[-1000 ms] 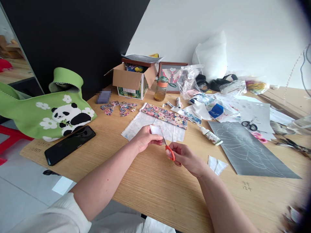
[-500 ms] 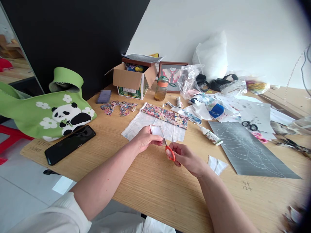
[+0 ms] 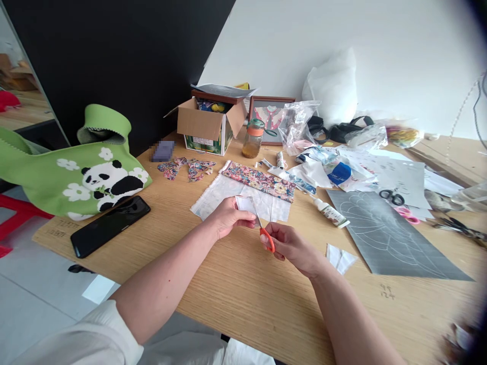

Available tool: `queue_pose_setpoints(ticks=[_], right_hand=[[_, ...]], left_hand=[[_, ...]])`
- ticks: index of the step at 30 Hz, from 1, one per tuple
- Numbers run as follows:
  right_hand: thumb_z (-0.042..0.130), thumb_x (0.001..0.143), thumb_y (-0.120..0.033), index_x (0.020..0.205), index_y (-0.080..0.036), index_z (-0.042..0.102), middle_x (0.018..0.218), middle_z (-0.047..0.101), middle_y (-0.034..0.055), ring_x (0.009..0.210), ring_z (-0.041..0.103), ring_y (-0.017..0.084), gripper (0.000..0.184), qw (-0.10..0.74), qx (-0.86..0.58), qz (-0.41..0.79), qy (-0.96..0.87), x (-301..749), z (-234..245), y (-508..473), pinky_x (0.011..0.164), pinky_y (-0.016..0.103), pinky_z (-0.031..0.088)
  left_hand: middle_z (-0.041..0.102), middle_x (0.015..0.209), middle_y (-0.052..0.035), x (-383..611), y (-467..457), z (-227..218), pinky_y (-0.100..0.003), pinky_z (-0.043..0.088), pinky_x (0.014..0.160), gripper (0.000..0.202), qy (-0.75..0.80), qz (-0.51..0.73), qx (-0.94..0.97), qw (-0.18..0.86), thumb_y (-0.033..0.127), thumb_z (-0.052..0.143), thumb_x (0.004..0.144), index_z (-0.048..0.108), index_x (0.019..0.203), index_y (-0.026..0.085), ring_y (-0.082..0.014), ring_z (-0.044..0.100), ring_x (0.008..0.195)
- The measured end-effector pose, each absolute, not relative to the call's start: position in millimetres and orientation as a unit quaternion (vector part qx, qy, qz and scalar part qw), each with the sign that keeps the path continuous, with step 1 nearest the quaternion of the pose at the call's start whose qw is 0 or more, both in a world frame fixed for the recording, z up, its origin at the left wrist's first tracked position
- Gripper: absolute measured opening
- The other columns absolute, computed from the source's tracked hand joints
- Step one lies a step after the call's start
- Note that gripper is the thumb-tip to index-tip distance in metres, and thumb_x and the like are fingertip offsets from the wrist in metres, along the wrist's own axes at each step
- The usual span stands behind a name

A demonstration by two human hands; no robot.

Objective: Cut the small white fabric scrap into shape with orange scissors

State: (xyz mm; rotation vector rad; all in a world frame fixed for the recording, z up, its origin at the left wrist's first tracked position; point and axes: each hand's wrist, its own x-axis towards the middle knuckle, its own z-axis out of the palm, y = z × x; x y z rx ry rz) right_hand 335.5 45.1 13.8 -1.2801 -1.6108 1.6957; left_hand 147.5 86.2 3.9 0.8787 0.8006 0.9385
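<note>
My left hand (image 3: pixel 228 217) pinches a small white piece of paper (image 3: pixel 244 204) above the wooden table (image 3: pixel 243 299). My right hand (image 3: pixel 291 246) grips small orange-handled scissors (image 3: pixel 265 234), whose blades reach up to the paper's edge. Just behind my hands lies a larger white sheet (image 3: pixel 228 195), and behind that a strip of floral fabric (image 3: pixel 258 180). A white offcut (image 3: pixel 340 257) rests to the right of my right wrist.
A black phone (image 3: pixel 110 225) and a green panda bag (image 3: pixel 76 175) sit at the left. A cardboard box (image 3: pixel 207 124), a jar (image 3: pixel 253 138), a glue bottle (image 3: pixel 330 212), a grey patterned sheet (image 3: pixel 388 235), black scissors (image 3: pixel 391 195) and plastic bags crowd the back and right.
</note>
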Motion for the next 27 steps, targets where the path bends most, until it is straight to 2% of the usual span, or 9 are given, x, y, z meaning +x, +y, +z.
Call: queue_pose_setpoints(ticks=[6,10,27], right_hand=[[0.072,0.067,-0.062,0.069,-0.018,0.052,0.061,0.042,-0.0047,0.052,0.03,0.008,0.049,0.245,-0.478,0.613,-0.58,334.2,15.8,44.6,0.047,0.024,0.021],[0.072,0.068,-0.063,0.07,-0.018,0.053,0.062,0.043,-0.0043,0.052,0.031,0.008,0.049,0.244,-0.477,0.614,-0.58,334.5,15.0,45.3,0.047,0.024,0.022],[0.071,0.07,-0.062,0.072,-0.018,0.053,0.064,0.048,-0.0031,0.052,0.036,0.008,0.048,0.241,-0.46,0.629,-0.579,334.6,16.9,44.1,0.047,0.024,0.026]], left_hand=[[0.063,0.068,-0.0026,147.4,86.9,4.0,-0.024,0.053,0.058,0.037,0.369,0.426,0.393,0.726,0.015,0.079,0.053,0.06,0.084,0.009,-0.012,0.061,0.058],[0.063,0.069,-0.003,147.8,87.3,3.5,-0.023,0.052,0.057,0.032,0.372,0.433,0.391,0.722,0.016,0.08,0.053,0.059,0.078,0.009,-0.0123,0.062,0.058],[0.064,0.067,-0.0032,148.9,87.0,5.7,-0.024,0.053,0.057,0.033,0.361,0.427,0.395,0.729,0.016,0.08,0.053,0.061,0.078,0.009,-0.0111,0.06,0.057]])
